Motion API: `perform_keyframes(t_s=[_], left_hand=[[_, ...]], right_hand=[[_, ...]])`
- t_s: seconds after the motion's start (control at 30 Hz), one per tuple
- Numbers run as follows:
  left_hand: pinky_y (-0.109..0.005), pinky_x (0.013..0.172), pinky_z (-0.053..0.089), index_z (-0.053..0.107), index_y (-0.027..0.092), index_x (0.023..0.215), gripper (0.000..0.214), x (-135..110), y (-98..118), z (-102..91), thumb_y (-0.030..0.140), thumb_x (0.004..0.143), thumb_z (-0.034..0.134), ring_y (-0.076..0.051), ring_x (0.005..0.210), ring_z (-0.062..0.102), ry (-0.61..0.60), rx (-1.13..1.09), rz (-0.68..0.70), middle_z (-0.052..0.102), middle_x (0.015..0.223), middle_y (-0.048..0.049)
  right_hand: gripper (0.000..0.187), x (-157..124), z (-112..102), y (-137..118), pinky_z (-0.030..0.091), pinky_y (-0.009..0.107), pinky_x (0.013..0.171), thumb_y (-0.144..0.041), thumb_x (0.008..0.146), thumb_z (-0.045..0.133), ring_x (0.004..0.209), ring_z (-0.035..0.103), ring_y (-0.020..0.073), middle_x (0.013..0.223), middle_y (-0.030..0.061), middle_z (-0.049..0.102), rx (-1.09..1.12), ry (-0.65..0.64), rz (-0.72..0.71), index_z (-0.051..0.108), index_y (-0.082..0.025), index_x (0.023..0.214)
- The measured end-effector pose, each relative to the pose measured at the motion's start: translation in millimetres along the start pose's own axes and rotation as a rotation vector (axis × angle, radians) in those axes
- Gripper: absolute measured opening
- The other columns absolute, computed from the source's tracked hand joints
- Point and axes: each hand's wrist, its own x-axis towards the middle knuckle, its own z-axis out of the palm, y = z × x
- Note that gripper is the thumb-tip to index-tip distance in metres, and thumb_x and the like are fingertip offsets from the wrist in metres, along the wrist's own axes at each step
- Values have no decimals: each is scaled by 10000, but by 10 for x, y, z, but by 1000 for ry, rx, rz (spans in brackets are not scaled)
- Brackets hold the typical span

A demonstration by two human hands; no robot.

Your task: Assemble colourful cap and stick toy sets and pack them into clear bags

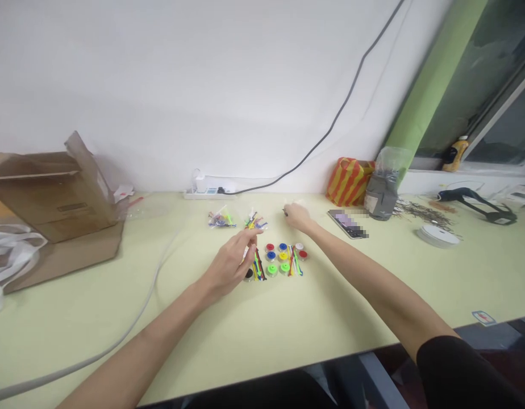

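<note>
Two groups of small round caps stand on the table, including a red cap, a yellow cap and a green cap. Thin coloured plastic sticks lie beside them, one bundle in the middle and another bundle to the right. My left hand hovers over the left side, fingers loosely bent and thumb apart, partly covering the caps there; a black cap shows below it. Farther back, my right hand is closed, with a small dark piece at its fingertips.
Behind lie two clear bags of coloured pieces, a left bag and a right bag. A phone, striped bag and white spool are rightward. A cardboard box and pale cable are leftward.
</note>
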Motion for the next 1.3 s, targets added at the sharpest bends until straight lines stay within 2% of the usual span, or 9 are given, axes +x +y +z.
perform_keyframes(t_s=[0.17,0.3,0.43,0.53,0.6,0.7,0.8,1.0,1.3], left_hand=[[-320,882,469,448,209,1327,313,1,8,2,214,1028,356,-173,935,588,-3,-2,-6,598,1003,-56],[-311,862,477,454,216,1327,315,-5,-7,13,220,1023,373,-171,922,598,-4,-8,-9,602,997,-50],[-309,857,481,443,226,1339,325,-13,-29,28,219,1022,370,-172,938,604,-17,-8,-30,606,1015,-50],[-316,858,478,453,227,1321,308,-5,-24,40,237,1020,385,-180,967,603,-22,7,-72,609,1024,-50],[-326,854,476,474,219,1271,267,2,-11,48,270,1017,408,-187,970,598,-17,25,-99,609,1015,-49],[-331,829,476,497,216,1162,202,4,6,55,329,996,469,-190,935,590,6,38,-141,612,1003,-43],[-322,806,474,474,221,1155,210,0,0,60,317,971,502,-187,921,581,36,31,-175,613,1005,-37],[-296,780,467,467,224,1028,105,3,-52,59,303,968,502,-160,852,559,45,11,-156,584,946,-12],[-278,794,479,427,234,1095,174,-14,-59,15,229,947,519,-139,862,557,4,-18,-29,589,1014,-16]], right_hand=[[300,15,40,36,442,301,831,-127,891,543,1065,616,253,1161,121,680,107,52,-28,658,-185,1163],[241,-46,-97,-44,423,280,774,-89,868,547,957,637,217,1038,84,721,245,135,-56,711,-189,1013],[192,-342,-362,-125,427,280,766,-100,862,566,857,621,185,954,71,710,426,238,-215,723,-184,933],[120,-688,-515,-221,453,282,784,-173,872,615,902,616,177,998,72,684,714,328,-370,724,-191,918],[99,-906,-549,-309,470,287,772,-243,878,645,902,629,177,984,64,691,959,271,-431,717,-192,923],[180,-1136,-503,-450,490,286,710,-344,859,701,810,655,169,920,53,705,1369,37,-456,674,-176,920],[287,-1245,-406,-550,482,273,649,-424,829,748,753,670,169,847,50,705,1598,-127,-451,646,-168,905],[345,-1334,-279,-592,469,246,605,-472,800,779,757,664,165,819,48,708,1644,-194,-437,644,-165,883],[288,-1398,-233,-667,451,235,583,-432,838,708,672,623,138,750,26,676,1595,-169,-433,654,-152,874]])
